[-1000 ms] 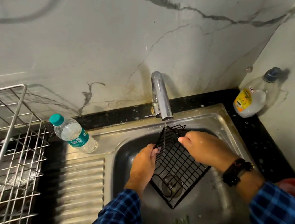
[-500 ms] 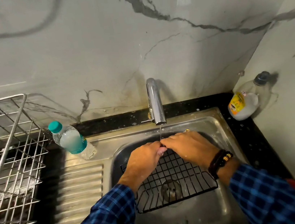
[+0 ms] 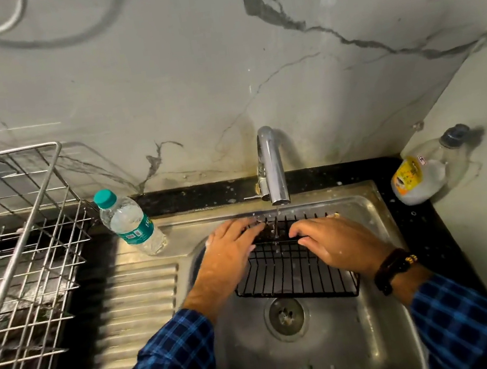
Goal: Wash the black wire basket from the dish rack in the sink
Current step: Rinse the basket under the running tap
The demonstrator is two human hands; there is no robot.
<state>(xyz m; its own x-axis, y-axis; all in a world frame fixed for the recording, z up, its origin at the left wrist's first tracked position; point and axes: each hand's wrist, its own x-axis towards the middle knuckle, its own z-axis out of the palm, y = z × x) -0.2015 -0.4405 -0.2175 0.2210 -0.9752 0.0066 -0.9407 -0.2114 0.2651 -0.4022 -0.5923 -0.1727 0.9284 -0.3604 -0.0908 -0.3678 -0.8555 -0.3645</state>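
The black wire basket (image 3: 295, 274) lies in the steel sink (image 3: 337, 346), tilted with its far edge raised under the tap (image 3: 271, 167). A thin stream of water falls from the spout onto that far edge. My left hand (image 3: 229, 249) grips the basket's far left side, fingers curled over the wires. My right hand (image 3: 334, 240) grips the far right side the same way, a dark bracelet on its wrist. The drain (image 3: 285, 314) shows just in front of the basket.
A steel dish rack (image 3: 18, 262) stands on the left, beside the ribbed drainboard (image 3: 140, 305). A water bottle with a teal cap (image 3: 128, 222) leans at the sink's back left. A soap bottle with a yellow label (image 3: 419, 178) lies in the right corner on the black counter.
The basket has turned from standing on a corner to lying nearly flat with its far edge up. Both hands have spread apart along that edge, and the view has shifted down.
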